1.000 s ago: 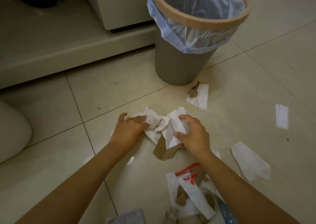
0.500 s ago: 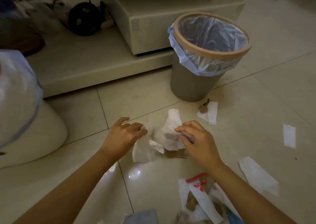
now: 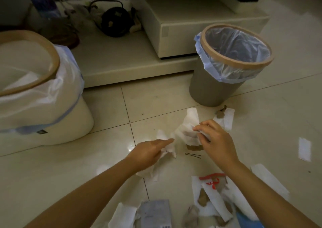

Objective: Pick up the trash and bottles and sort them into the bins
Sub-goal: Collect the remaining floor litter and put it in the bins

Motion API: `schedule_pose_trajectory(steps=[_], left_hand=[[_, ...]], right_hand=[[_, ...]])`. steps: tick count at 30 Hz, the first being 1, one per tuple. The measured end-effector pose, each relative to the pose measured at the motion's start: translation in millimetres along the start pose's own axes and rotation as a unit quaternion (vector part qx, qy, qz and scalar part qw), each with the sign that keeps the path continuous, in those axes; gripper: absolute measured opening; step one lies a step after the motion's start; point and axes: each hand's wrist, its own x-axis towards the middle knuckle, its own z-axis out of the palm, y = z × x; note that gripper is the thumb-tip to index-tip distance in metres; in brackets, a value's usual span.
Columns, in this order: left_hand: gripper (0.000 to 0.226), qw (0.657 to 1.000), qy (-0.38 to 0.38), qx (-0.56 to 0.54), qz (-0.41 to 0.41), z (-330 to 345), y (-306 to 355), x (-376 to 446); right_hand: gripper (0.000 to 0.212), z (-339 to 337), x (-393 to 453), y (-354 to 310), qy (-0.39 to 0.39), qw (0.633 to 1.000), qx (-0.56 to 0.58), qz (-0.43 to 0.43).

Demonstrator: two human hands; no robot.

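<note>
a: at frame centre, which bin lies nearer the tissue wads?
b: right hand (image 3: 216, 140) pinches one wad (image 3: 189, 132); grey bin (image 3: 217, 92) sits just up-right. left hand (image 3: 149, 153) clutches another wad (image 3: 165, 151), forefinger extended; white bin (image 3: 69, 123) far left.

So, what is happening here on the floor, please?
A person is gathering scraps from a tiled floor. The left hand grips a crumpled white tissue, and the right hand pinches another wad of white paper. A grey bin stands just beyond the hands and a white bin stands to the left, both lined with bags. More paper scraps, a thin hairpin and a brown cardboard bit lie on the floor. Nothing is over a bin yet.
</note>
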Motion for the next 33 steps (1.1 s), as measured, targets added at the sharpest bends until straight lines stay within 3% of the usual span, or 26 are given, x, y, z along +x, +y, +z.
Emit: schedule_pose_trajectory(steps=[4, 6, 10, 12, 14, 17, 19, 22, 27, 33], left_hand=[[0.058, 0.991, 0.039, -0.113, -0.057, 3.3, 5.6, 4.6], [0.076, 0.991, 0.029, -0.113, -0.061, 4.1, -3.9, 10.5], [0.129, 0.987, -0.149, 0.048, 0.018, 6.8, -21.7, 25.9], [0.130, 0.966, -0.220, 0.121, 0.063, 14.4, -18.0, 32.7], [0.118, 0.954, -0.241, 0.159, 0.080, 22.8, -8.9, 38.0], [0.084, 0.968, -0.168, 0.156, 0.098, 34.2, -3.3, 39.8], [0.062, 0.967, -0.095, 0.177, 0.158, 38.6, -4.2, 39.0], [0.049, 0.961, -0.046, 0.203, 0.184, 42.6, -8.4, 34.0], [0.047, 0.958, 0.050, 0.209, 0.187, 19.6, -13.3, 24.9], [0.058, 0.954, 0.166, 0.214, 0.127, -70.9, -27.6, -1.6]], right_hand=[[0.019, 5.7, -15.5, 11.3, -0.005, 1.000, -0.010, 0.021], [0.019, 6.2, -20.2, 13.8, -0.005, 1.000, -0.009, 0.021], [0.018, 3.1, -24.3, 20.7, 0.006, 0.999, -0.005, 0.038], [0.016, 1.0, -26.8, 24.3, 0.008, 0.998, 0.002, 0.055], [0.016, -0.9, -29.9, 26.2, 0.007, 0.998, 0.003, 0.068], [0.017, -3.1, -34.3, 26.7, 0.002, 0.997, -0.005, 0.076], [0.016, -4.4, -35.7, 26.5, 0.003, 0.997, -0.012, 0.077], [0.017, -4.1, -35.4, 24.2, 0.006, 0.998, -0.025, 0.060], [0.017, -4.3, -27.0, 9.6, 0.017, 0.999, -0.025, 0.026], [0.017, 2.6, 8.1, -37.9, 0.028, 0.995, -0.025, -0.087]])
